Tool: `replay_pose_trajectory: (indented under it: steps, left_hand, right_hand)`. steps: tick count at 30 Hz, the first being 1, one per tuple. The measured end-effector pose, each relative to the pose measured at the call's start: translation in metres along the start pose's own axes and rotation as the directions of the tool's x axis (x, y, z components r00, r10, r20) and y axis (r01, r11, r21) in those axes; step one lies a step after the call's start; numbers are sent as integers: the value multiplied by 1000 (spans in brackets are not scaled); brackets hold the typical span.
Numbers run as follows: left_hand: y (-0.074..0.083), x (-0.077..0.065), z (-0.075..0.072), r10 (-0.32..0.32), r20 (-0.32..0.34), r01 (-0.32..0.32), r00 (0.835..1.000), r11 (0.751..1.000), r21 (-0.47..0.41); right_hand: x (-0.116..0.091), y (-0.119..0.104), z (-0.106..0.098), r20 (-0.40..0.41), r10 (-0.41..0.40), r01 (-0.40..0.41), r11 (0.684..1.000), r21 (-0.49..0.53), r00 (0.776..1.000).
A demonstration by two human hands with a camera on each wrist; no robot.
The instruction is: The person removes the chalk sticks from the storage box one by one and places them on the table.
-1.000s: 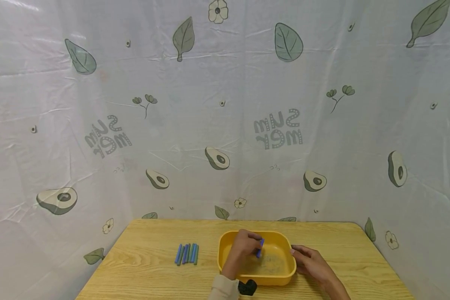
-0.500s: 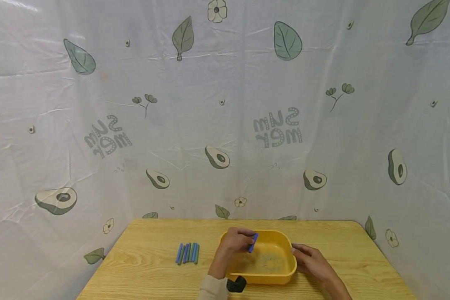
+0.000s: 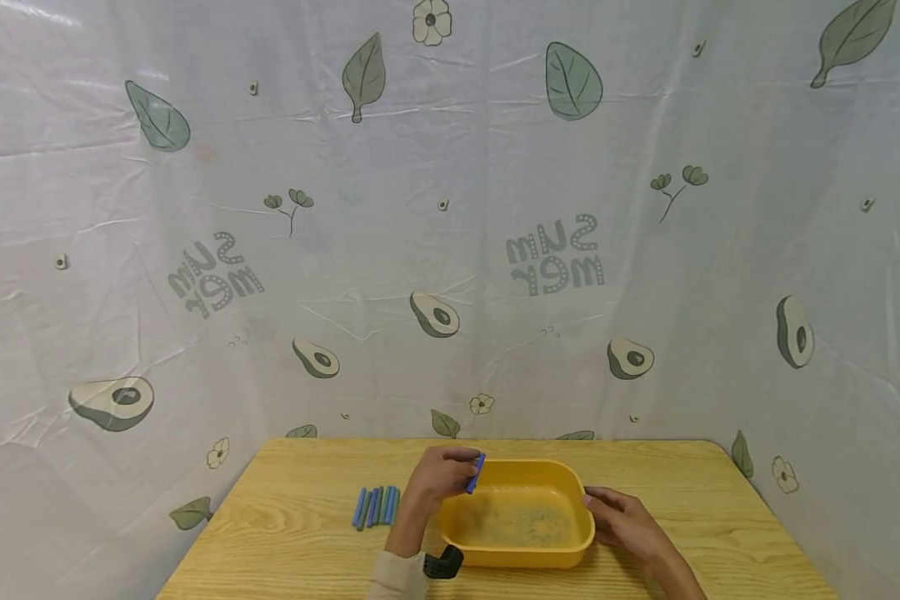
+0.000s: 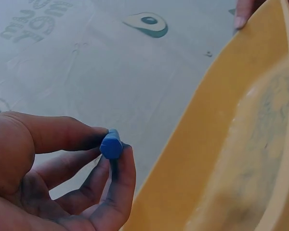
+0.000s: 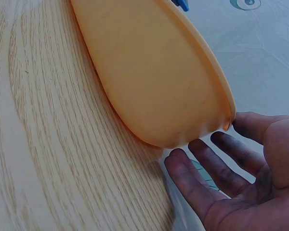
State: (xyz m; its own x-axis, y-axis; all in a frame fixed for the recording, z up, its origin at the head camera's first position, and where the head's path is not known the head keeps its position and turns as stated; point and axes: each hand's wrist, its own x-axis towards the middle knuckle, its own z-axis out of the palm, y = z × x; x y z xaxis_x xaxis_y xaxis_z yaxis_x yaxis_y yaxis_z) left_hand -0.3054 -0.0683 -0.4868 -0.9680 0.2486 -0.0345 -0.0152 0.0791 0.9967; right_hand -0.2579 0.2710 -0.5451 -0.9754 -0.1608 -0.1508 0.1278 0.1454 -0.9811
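Note:
A blue chalk stick (image 3: 476,473) is pinched between the thumb and fingers of my left hand (image 3: 441,473), above the left rim of the yellow basin (image 3: 523,558). In the left wrist view, the chalk stick (image 4: 111,147) points its angular end at the camera, and dark dust smudges the fingers. Dark marks cover part of the basin's floor. My right hand (image 3: 630,525) is at the basin's right end; in the right wrist view its thumb touches the rim and its loosely extended fingers lie against or close to the outer wall.
Several blue, green and purple chalk sticks (image 3: 376,507) lie side by side left of the basin, partly behind my left forearm. The wooden table (image 3: 300,479) backs onto a hanging printed sheet (image 3: 375,267). A black wrist camera (image 3: 444,563) is strapped to my left wrist.
My left hand has lifted the blue chalk stick from inside the basin and moved left to above its left rim. My right hand has stayed at the basin's right end.

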Motion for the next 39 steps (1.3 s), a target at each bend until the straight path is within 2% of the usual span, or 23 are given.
replay_pose_trajectory:
  steps: [8,16,25,31,39]
  left_hand:
    - [3,-6,-26,13,-26,-12,1000,1000,27]
    - [2,-10,-43,3,-74,-1,997,999,36]
    - [-8,-16,-65,27,-134,-22,991,999,33]
    - [-17,-19,-83,34,-193,-26,981,999,41]
    - [-22,-24,-103,28,-263,-9,964,997,71]
  right_hand:
    - [0,0,-1,1,-9,10,1000,-3,1000]
    - [0,1,-2,6,-14,14,1000,-2,1000]
    - [1,1,0,1,11,-11,1000,13,1000]
    - [1,2,0,-5,20,-20,1000,10,1000]
    - [3,2,1,-20,19,-19,1000,9,1000]
